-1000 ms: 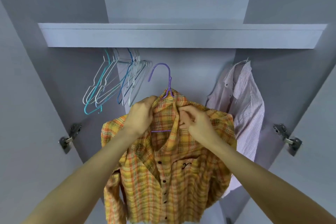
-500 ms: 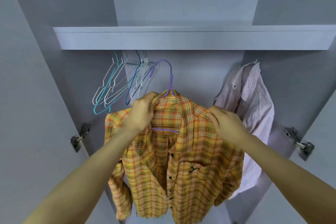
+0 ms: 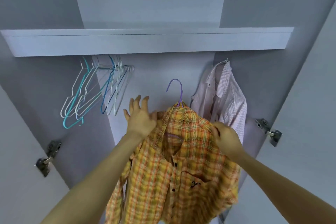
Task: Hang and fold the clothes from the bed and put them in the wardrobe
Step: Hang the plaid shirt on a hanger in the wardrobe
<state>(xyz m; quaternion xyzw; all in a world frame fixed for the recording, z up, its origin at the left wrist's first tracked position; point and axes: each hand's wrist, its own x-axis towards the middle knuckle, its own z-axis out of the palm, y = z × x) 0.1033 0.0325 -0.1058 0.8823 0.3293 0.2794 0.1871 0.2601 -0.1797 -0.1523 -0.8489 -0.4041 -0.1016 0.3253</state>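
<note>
The left hand (image 3: 140, 118) has let go of the collar — its fingers now spread wide beside the yellow plaid shirt (image 3: 174, 165). The right hand (image 3: 225, 138) still pinches the shirt's shoulder. The shirt has moved from the middle to lower right of middle, next to the striped shirt (image 3: 227, 94). The purple hanger (image 3: 177, 91) sits below the shelf (image 3: 145, 42), hook not yet on anything — so hanging comes next. Two shirts, one purple hanger, and about seven empty hangers (image 3: 96, 92) upper left.

Both arms raised forward, left hand (image 3: 141, 117) fingers spread, right hand (image 3: 226, 137) fingers curled, pinching cloth
</note>
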